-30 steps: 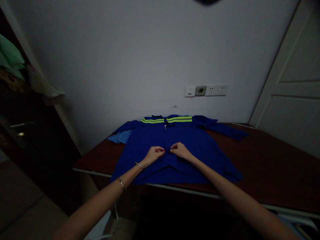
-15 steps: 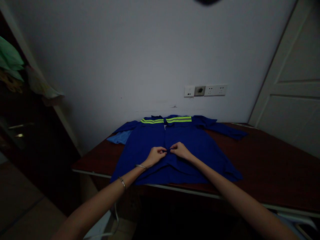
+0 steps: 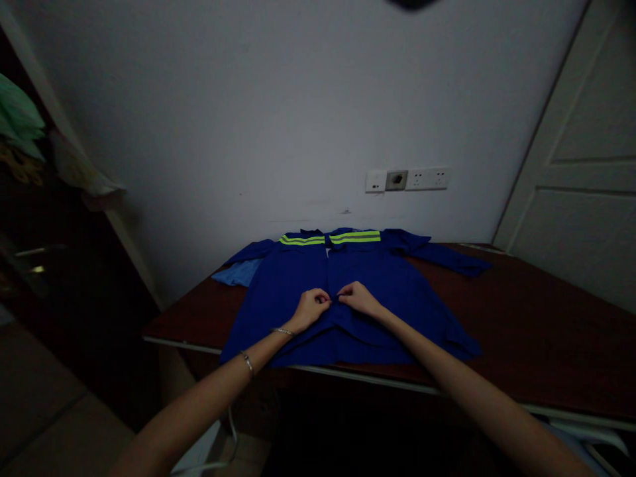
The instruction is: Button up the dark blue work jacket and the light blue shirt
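One dark-blue, yellow-green-striped, long-sleeved fabric jacket (image 3: 380, 271) lies spread on the reddish-brown table (image 3: 536, 318); the left hand (image 3: 312, 307) and right hand (image 3: 360, 299) each pinch its front opening (image 3: 327, 273), fingertips near each other.

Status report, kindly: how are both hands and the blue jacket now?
Right hand pinching blue jacket at front; left hand beside it, grip unclear. Jacket spread across table, reaching near edge. Light-blue fabric at left, away from hands.
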`<act>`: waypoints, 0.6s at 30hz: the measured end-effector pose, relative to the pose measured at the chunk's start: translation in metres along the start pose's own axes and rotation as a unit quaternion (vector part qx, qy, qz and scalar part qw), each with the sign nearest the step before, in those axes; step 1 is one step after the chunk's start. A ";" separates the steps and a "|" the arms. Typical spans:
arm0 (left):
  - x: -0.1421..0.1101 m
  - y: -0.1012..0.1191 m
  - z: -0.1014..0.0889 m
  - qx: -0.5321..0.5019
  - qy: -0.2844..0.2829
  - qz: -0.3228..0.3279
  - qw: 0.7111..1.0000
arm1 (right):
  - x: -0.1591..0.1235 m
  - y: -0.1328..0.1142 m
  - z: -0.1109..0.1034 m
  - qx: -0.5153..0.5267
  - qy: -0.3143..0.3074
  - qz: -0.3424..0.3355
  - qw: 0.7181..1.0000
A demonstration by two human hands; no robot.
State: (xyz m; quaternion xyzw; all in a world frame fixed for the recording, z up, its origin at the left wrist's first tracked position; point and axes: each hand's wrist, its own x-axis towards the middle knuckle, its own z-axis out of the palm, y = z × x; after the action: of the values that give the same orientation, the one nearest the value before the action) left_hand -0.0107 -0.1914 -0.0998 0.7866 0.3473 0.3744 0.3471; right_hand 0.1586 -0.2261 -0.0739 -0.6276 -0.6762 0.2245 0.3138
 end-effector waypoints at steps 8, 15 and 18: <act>0.002 -0.001 0.001 0.004 -0.012 -0.012 1.000 | 0.000 0.003 0.000 0.004 -0.006 -0.022 1.000; 0.004 0.010 0.006 0.042 0.008 -0.032 0.999 | 0.001 0.005 0.001 -0.003 -0.007 -0.031 0.999; 0.004 0.011 0.008 0.057 0.019 -0.035 0.998 | 0.000 0.005 0.001 -0.009 -0.008 -0.030 0.999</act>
State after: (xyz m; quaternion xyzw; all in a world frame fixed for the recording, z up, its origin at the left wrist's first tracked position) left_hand 0.0011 -0.1962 -0.0938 0.7850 0.4018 0.3570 0.3081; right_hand 0.1611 -0.2252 -0.0780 -0.6081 -0.6989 0.2139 0.3098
